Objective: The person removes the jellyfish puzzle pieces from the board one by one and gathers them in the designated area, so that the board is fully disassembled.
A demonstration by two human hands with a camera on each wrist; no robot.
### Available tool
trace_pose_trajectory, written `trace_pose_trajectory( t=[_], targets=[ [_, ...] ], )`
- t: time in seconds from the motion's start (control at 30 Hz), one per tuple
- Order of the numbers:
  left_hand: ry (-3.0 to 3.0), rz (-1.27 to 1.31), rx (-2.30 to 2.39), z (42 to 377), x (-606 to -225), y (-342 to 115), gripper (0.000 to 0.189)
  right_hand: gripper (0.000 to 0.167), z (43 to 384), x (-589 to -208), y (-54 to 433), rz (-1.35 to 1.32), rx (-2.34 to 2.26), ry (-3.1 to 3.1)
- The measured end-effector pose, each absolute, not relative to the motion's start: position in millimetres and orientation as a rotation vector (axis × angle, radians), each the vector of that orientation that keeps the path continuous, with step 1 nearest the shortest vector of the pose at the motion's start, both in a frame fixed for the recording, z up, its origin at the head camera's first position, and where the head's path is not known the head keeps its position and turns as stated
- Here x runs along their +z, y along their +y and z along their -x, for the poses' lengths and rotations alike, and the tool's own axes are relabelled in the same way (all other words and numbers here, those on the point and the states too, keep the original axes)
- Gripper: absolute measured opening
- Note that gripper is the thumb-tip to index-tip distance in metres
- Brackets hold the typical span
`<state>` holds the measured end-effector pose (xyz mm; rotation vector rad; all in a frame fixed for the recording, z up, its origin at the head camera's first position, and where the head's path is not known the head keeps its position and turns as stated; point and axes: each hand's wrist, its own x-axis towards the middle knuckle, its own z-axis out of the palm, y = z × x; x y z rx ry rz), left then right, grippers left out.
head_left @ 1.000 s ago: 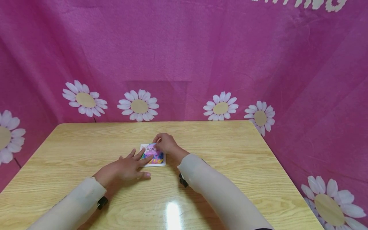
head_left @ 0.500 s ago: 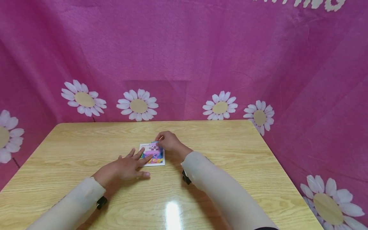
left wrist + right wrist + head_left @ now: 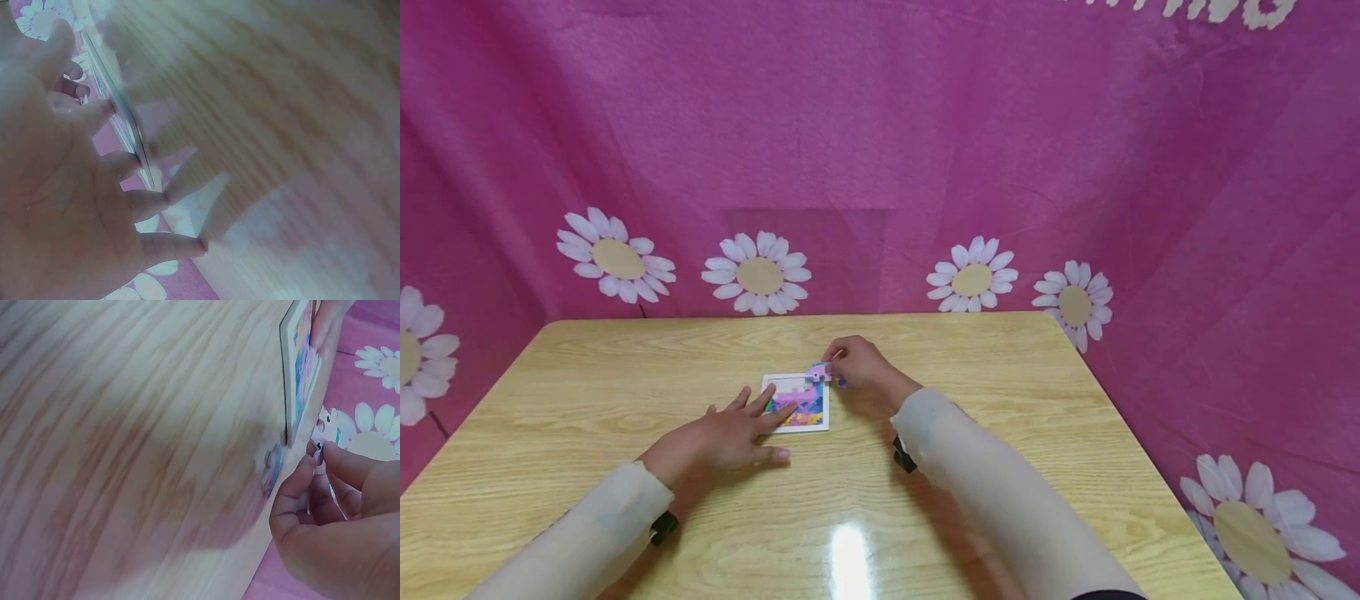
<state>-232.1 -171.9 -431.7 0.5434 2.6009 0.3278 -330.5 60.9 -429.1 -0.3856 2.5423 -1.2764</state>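
A small white-framed jigsaw puzzle (image 3: pixel 805 428) with a pink, blue and yellow picture lies flat on the table. Its upper part shows a pale bare area. My left hand (image 3: pixel 730 435) rests with spread fingers on its left side, the thumb on the table. At the frame's upper right corner my right hand (image 3: pixel 863 367) pinches a pink puzzle piece (image 3: pixel 325 428) between thumb and fingertips, lifted off the board. Below that hand, a small bluish puzzle piece (image 3: pixel 272 470) appears on the table beside the frame, partly blurred.
The light wooden table (image 3: pixel 1000 400) has its far edge against a magenta cloth (image 3: pixel 865 150) printed with white daisies. A bright light reflection shows near the front. Dark wrist straps sit at both sleeves.
My right hand has lifted the pink piece from the puzzle's upper part and moved right to the frame's corner, baring a pale area. The left hand has stayed in place.
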Motion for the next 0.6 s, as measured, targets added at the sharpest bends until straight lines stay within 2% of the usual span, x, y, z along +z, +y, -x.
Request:
trace_pose_trajectory(
  t=[0.6],
  targets=[
    [2.603,-0.534,0.339,229.2,-428.9,-171.2,0.088,0.010,338.3,-438.4,106.1,0.304,-1.284,2.535]
  ],
)
